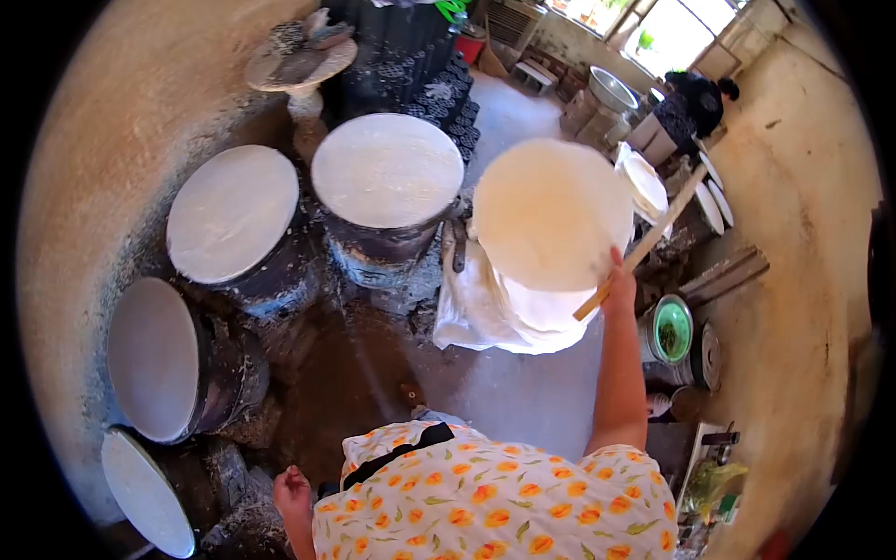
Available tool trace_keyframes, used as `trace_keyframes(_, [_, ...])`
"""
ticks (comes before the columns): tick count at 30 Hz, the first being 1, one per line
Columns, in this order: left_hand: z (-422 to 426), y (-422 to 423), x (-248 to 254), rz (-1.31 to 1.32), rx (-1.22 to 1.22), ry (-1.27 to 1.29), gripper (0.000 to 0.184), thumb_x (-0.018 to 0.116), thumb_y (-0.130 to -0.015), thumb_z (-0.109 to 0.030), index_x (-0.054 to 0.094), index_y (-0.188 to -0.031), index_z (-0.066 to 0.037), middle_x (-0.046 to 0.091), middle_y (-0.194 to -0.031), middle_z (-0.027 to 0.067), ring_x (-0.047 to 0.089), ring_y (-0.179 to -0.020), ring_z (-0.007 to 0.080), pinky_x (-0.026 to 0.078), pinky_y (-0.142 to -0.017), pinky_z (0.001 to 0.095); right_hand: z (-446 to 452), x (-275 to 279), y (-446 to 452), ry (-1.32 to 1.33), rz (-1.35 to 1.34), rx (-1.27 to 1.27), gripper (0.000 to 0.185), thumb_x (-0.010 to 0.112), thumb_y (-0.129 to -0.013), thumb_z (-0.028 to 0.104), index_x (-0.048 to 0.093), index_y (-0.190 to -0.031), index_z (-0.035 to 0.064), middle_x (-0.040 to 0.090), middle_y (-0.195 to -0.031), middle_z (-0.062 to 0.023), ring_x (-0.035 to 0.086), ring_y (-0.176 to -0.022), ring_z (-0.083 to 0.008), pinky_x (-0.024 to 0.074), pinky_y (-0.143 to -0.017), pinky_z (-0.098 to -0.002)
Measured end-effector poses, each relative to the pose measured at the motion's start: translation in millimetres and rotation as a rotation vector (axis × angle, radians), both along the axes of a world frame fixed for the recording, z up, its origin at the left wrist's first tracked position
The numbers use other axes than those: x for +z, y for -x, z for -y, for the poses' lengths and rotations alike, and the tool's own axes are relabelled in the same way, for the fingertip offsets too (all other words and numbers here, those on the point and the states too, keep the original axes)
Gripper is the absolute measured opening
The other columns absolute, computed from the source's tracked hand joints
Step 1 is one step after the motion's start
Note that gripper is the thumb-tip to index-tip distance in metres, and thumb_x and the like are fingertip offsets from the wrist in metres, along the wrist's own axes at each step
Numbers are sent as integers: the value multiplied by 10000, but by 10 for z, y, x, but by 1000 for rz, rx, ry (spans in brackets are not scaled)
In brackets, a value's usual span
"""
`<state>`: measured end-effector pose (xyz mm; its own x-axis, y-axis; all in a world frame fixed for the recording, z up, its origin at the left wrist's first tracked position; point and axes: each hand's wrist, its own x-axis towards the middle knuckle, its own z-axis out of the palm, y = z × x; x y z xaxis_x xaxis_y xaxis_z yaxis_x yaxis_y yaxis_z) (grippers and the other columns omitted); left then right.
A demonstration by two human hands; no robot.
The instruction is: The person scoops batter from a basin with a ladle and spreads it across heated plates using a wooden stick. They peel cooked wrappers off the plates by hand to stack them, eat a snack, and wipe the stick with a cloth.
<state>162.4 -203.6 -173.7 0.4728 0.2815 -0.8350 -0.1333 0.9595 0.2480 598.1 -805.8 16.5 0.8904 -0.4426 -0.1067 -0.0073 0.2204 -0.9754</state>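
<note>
Tan disc (553, 215) over wht cloth (467, 303), w/ stick (665, 221) in R hand (620, 283); L hand (292, 491) half-curled.

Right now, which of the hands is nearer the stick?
Right. The right hand grips the stick toward its lower end; the left hand hangs low, well away to the stick's left.
</note>
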Motion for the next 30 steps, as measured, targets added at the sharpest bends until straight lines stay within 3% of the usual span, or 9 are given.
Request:
trace_keyframes(3, [119,-364,67,83,-99,-13,69,558,-778,13,552,-840,45,613,-783,115,592,-674,148,497,-556,209,611,-1075,261,-153,52,-152,430,510,-915,188,429,-1283,-19,566,-1158,-121,564,-1048,-246,446,-949,-384])
trace_keyframes(9, [315,-963,306,-37,-189,-38,79,571,-778,14,558,-851,43,608,-770,110,590,-669,145,481,-546,200,795,-2057,588,-472,-277,-219,325,555,-904,229,507,-1157,32,593,-1010,-71,594,-915,-232,505,-828,-419])
trace_keyframes(12, [370,-1099,364,-110,-243,-67,71,563,-758,21,527,-818,7,569,-768,81,546,-632,133,464,-529,184,1043,-2106,726,-94,-546,-176,275,548,-886,227,554,-1147,142,559,-928,-52,511,-928,-185,477,-696,-358])
trace_keyframes(14, [523,-1167,555,-93,-204,-58,83,564,-764,25,537,-842,17,573,-773,83,550,-634,142,457,-528,188,1567,-2527,584,281,-615,-123,325,472,-833,107,574,-1129,18,579,-1008,-112,516,-947,-199,474,-729,-351])
trace_keyframes(16, [630,-1088,560,-101,-163,-76,79,575,-782,14,552,-857,22,585,-768,89,552,-635,146,459,-531,205,1554,-2415,394,204,-361,-23,437,386,-720,-55,563,-1118,-79,609,-1025,-185,591,-909,-216,483,-778,-362])
trace_keyframes(18, [772,-1094,716,-197,-66,-117,77,576,-793,-1,560,-865,22,594,-768,93,556,-640,148,460,-536,212,1262,-2077,220,818,-428,-73,453,371,-698,-51,572,-1103,-60,592,-1036,-202,590,-914,-233,505,-731,-321])
trace_keyframes(21, [849,-1165,630,-260,-84,-77,77,588,-819,-30,602,-890,-5,622,-785,111,584,-649,182,482,-548,248,911,-2166,-129,665,-269,-80,445,381,-712,-47,566,-1116,-21,561,-1065,-159,565,-927,-208,509,-676,-298])
trace_keyframes(23, [1055,-1402,903,-205,-277,-273,133,566,-853,-50,607,-977,-24,630,-801,120,595,-694,186,487,-550,258,207,-1464,-186,501,-262,-30,432,394,-720,-71,554,-1115,1,534,-1069,-116,540,-937,-182,515,-618,-279])
trace_keyframes(30, [1629,-3042,1031,181,-904,-699,348,618,-838,-21,554,-1179,-2,594,-1101,96,606,-949,189,522,-804,311,-283,-1214,408,479,-156,197,348,362,-794,-130,545,-1056,7,572,-977,-103,593,-762,-161,515,-537,-250])
